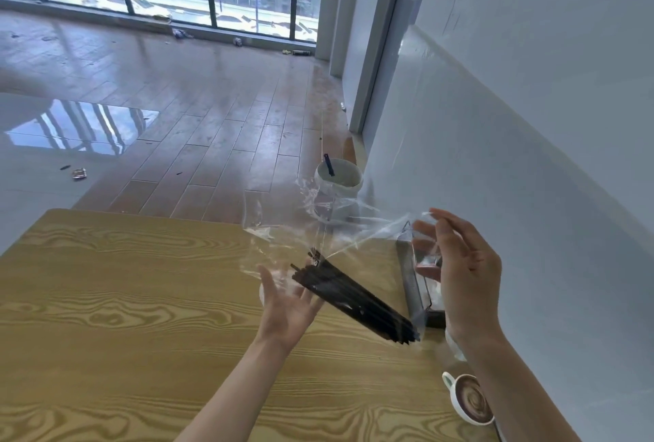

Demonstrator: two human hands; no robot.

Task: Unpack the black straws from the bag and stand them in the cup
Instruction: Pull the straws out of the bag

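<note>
A bundle of black straws [357, 300] lies slanted inside a clear plastic bag [357, 229] just above the wooden table [141, 300]. My left hand [286, 307] is palm up with its fingers spread, and the fingertips touch the underside of the bundle's upper end. My right hand [463, 275] is raised to the right and pinches the bag's loose film, which runs taut from the straws to its fingers. A white cup [469, 402] with a brown swirl inside sits at the table's near right edge, partly behind my right forearm.
A dark narrow tray [412, 286] lies along the table's right edge, under the bag. A white bucket [339, 181] with a blue stick stands on the floor beyond the table. A pale wall runs close on the right.
</note>
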